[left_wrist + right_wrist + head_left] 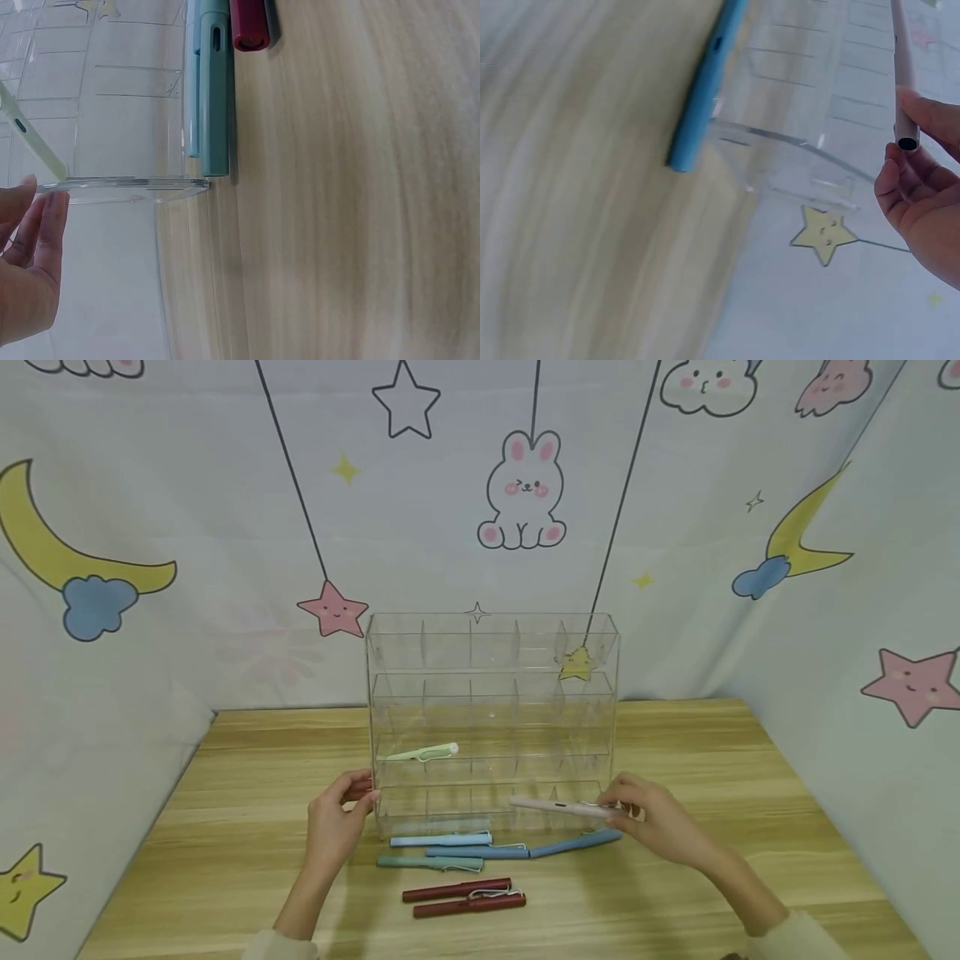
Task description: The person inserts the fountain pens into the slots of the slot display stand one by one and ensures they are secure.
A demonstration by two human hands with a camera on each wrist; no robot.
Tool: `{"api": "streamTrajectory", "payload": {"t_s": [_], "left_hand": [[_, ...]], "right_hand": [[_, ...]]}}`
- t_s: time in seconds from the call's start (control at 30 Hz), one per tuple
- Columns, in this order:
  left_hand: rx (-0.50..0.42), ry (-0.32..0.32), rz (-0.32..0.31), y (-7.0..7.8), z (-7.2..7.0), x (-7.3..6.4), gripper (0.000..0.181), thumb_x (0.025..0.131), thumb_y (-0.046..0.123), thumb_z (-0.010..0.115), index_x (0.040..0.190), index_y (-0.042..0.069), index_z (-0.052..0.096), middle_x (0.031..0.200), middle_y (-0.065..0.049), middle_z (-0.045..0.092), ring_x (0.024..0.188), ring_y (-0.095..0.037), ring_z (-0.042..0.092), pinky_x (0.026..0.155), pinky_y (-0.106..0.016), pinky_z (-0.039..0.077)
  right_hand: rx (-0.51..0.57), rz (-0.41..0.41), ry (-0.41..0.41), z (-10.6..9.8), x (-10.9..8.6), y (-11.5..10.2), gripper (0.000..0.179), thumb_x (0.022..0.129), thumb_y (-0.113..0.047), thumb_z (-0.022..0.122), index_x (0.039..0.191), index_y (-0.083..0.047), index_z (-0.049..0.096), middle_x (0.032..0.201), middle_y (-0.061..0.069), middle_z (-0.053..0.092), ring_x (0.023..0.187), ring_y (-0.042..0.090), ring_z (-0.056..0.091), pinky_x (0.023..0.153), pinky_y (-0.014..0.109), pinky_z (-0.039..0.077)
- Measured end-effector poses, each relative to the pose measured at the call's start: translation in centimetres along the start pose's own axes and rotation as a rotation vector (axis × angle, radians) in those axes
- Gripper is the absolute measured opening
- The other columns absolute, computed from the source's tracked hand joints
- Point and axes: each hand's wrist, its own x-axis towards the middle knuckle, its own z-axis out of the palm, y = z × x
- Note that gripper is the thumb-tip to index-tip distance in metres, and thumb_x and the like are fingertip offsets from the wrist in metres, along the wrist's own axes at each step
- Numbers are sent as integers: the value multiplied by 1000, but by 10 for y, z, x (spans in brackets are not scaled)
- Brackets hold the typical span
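Note:
A clear tiered organizer [491,673] with dividers stands on the wooden table. My left hand [335,827] pinches its left side panel, thumb on one face and fingers on the other, as the left wrist view shows. My right hand [660,822] holds a pale pinkish pen [558,807] by one end, at the organizer's lower right front. In the right wrist view the pen [904,64] sits between thumb and fingers, its round end towards the camera. A pale green pen [420,752] lies slanted in a left part of a lower tier.
Before the organizer lie a light blue pen [441,840], two blue pens [477,852] [576,843] and a teal pen [430,863]. Nearer are two dark red pens [456,890] [469,906]. A white cloth [225,527] with cartoon prints hangs behind and at the sides.

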Motion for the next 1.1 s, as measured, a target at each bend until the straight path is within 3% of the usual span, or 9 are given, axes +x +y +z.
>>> {"api": "streamTrajectory", "payload": {"t_s": [0.2, 0.6, 0.83, 1.1], "left_hand": [[-1, 2, 4, -2, 1, 0, 22, 82, -2, 65, 103, -5, 62, 92, -17, 64, 84, -28, 62, 65, -19, 52], [-5, 0, -11, 0, 1, 0, 23, 82, -3, 65, 104, -5, 62, 93, -18, 64, 84, -28, 62, 66, -22, 54], [-13, 5, -8, 0, 1, -1, 22, 81, -4, 65, 103, -6, 61, 92, -18, 64, 83, -29, 62, 65, -19, 53], [-9, 14, -1, 0, 1, -1, 22, 81, -5, 65, 103, -6, 61, 92, -19, 64, 83, -29, 62, 65, -20, 53]], "right_hand": [[-47, -18, 32, -5, 26, -11, 20, 75, 6, 69, 92, -4, 65, 84, -4, 55, 67, 3, 48, 54, 20, 45], [-129, 79, 17, -5, 72, -29, 16, 78, 1, 69, 93, -2, 67, 78, -4, 52, 64, 8, 42, 53, 22, 39], [-190, 47, -20, 4, 90, -35, 14, 76, 1, 70, 90, -1, 67, 79, 1, 56, 68, 11, 49, 56, 21, 43], [-213, 100, -44, 9, 103, -43, 15, 78, -2, 70, 92, -2, 67, 80, 0, 57, 68, 12, 51, 57, 22, 43]]}}
